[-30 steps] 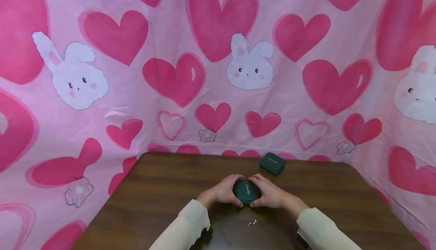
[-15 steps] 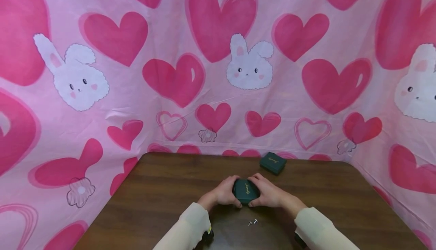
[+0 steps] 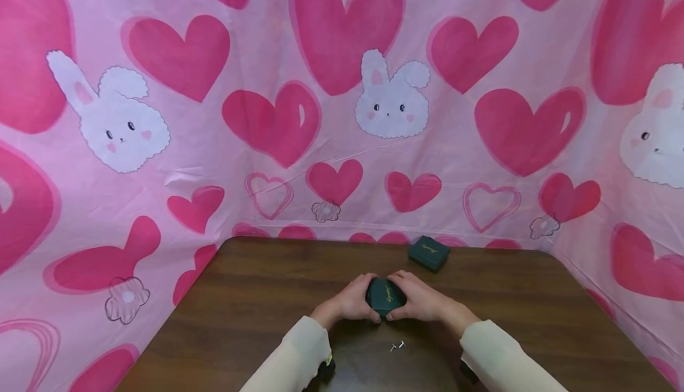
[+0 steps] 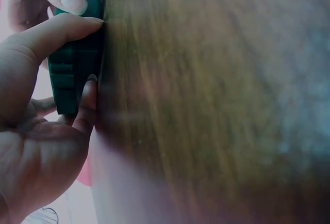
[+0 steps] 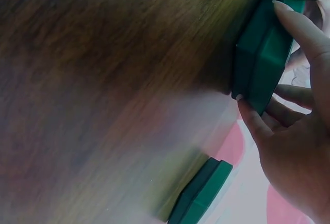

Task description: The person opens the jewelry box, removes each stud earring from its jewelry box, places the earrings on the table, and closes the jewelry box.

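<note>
A small dark green jewelry box (image 3: 383, 298) with gold lettering on its lid is on the brown table, between both hands. My left hand (image 3: 352, 300) grips its left side, thumb on the near face and fingers round the far side. From the right, my right hand (image 3: 421, 299) holds it in the same way. In the left wrist view the box (image 4: 67, 74) shows its side with the left thumb across it. The right wrist view shows the lid seam of the box (image 5: 263, 53) between thumb and fingers. The lid looks closed.
A second green box (image 3: 429, 253) with gold lettering stands near the table's back edge, right of centre. Two small silvery pieces (image 3: 398, 345) lie on the table (image 3: 256, 321) in front of the hands. A pink heart-patterned cloth (image 3: 342, 190) hangs behind the table.
Both hands keep hold of the box in nearly the same place. The box has turned and tilted slightly between them.
</note>
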{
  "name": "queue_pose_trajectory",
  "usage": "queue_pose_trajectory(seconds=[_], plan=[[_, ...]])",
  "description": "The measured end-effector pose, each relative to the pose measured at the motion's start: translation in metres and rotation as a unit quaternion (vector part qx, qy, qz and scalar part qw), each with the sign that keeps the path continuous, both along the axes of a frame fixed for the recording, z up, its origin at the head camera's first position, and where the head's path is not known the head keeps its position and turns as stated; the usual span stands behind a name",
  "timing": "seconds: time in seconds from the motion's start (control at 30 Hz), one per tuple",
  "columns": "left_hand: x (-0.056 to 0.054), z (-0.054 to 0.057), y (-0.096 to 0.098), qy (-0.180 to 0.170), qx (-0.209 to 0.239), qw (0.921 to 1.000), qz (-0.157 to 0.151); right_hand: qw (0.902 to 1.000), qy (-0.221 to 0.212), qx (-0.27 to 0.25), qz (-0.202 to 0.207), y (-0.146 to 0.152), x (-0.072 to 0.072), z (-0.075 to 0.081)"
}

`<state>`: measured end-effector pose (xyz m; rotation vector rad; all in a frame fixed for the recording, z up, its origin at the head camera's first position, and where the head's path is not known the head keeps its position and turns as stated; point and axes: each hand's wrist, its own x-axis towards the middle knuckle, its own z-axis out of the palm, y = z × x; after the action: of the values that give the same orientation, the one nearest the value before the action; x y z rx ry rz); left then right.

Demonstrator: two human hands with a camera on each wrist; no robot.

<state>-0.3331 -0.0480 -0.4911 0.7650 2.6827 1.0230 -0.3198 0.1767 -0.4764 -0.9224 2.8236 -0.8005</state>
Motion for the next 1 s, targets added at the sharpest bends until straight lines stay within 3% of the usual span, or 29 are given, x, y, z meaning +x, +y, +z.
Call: queue_pose_trajectory(seconds=[0.6,1.0], plan=[[0.0072,0.0021,0.0071,0.021,-0.051,0.9985,-0.004,0.9999,-0.013,0.002,0.000,-0.0001,0.0025,0.0076],[0.0078,0.0000,0.0076,0.038,-0.072,0.9967,-0.002,1.0000,0.005,0.004,0.001,-0.0011,0.0028,0.0066]])
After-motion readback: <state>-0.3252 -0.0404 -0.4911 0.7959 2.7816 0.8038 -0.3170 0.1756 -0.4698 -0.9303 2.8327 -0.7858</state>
